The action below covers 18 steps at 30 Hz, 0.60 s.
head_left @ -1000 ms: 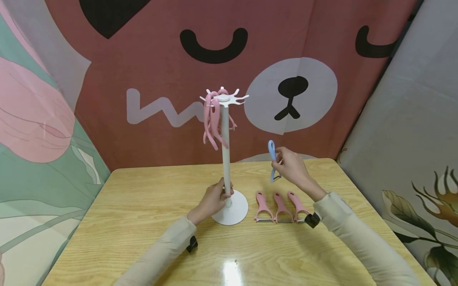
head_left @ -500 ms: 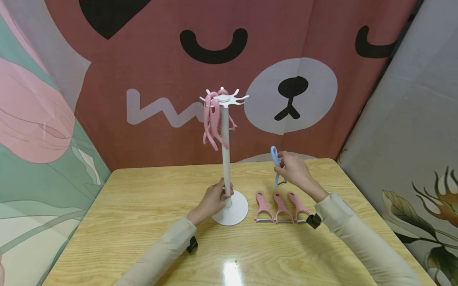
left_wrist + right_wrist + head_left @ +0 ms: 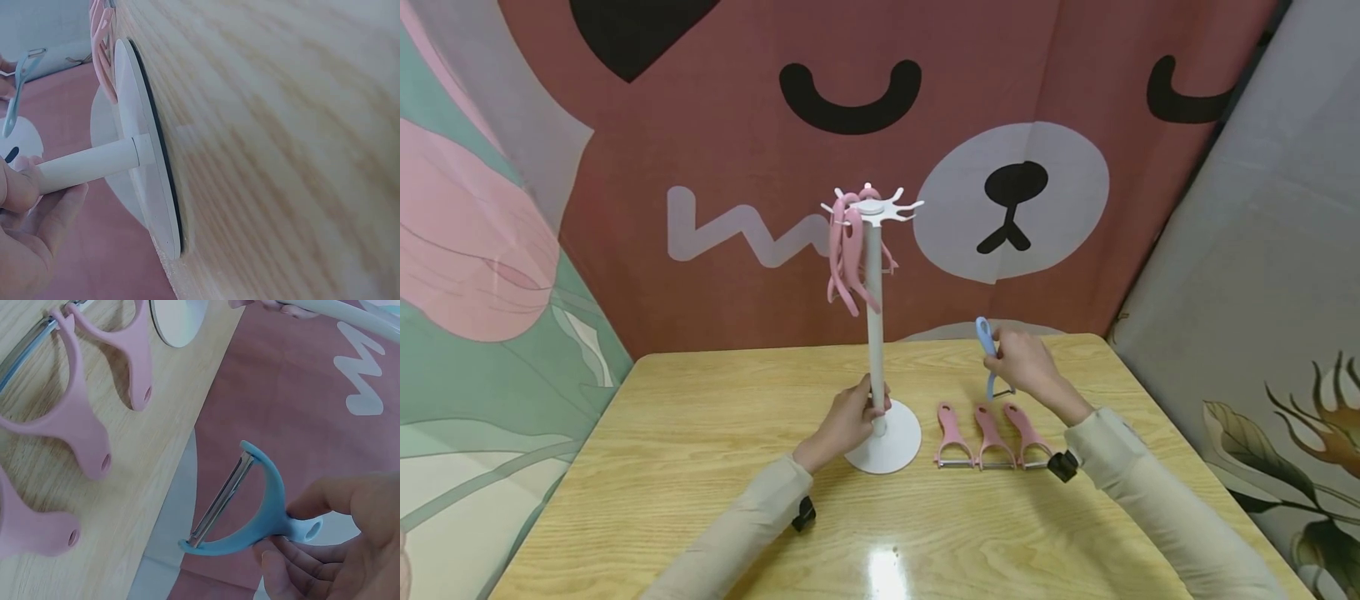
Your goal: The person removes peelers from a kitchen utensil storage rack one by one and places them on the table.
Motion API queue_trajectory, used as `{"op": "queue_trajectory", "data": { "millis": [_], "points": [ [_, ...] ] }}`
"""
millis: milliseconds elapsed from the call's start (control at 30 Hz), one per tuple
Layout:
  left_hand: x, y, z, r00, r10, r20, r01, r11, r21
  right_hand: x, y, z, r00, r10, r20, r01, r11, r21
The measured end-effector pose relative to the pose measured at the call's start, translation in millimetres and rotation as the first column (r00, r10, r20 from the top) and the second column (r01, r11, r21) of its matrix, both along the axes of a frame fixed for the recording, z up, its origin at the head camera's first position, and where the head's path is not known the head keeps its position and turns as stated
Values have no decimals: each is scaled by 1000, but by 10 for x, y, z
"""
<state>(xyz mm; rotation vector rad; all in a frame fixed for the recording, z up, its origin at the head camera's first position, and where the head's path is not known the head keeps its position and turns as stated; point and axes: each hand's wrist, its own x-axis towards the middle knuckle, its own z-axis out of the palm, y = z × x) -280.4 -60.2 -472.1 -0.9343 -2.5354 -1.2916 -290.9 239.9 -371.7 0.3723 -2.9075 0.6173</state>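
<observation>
My left hand [image 3: 848, 421] grips the white pole of a stand [image 3: 876, 350] low down, just above its round base [image 3: 134, 112]. Several pink peelers [image 3: 850, 250] hang by their handles from the left side of the stand's hooked top. Between thumb and fingers, my right hand [image 3: 1026, 364] pinches a blue Y-shaped peeler [image 3: 269, 512] by its handle. It is held upright in the air, handle hole up and metal blade down, to the right of the stand. Three pink peelers [image 3: 948, 433] lie in a row on the table below it, blades toward me.
The wooden table [image 3: 700, 500] carries the stand and the row of peelers. Bare hooks [image 3: 906, 206] stick out at the right of the stand's top. A printed cloth backdrop [image 3: 737, 292] hangs right behind the table's back edge.
My right hand has moved down and a little to the right with the blue peeler. The left hand keeps its grip on the pole, and the stand stays in place.
</observation>
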Motion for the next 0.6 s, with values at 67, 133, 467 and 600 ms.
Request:
{"op": "queue_trajectory", "data": {
  "millis": [67, 133, 467, 600],
  "points": [
    [9, -1, 10, 1000, 1, 5, -1, 1000, 0, 4, 13, -5, 1000, -7, 12, 7, 1000, 13],
    [18, -4, 22, 1000, 0, 8, 0, 1000, 4, 4, 23, -6, 999, -15, 30, 15, 1000, 24],
    [30, -2, 36, 1000, 2, 11, -2, 1000, -5, 18, 68, -14, 994, -66, 82, 59, 994, 92],
    [26, 1, 27, 1000, 5, 11, -5, 1000, -9, 31, 100, -24, 990, -89, 113, 74, 988, 135]
  ]
}}
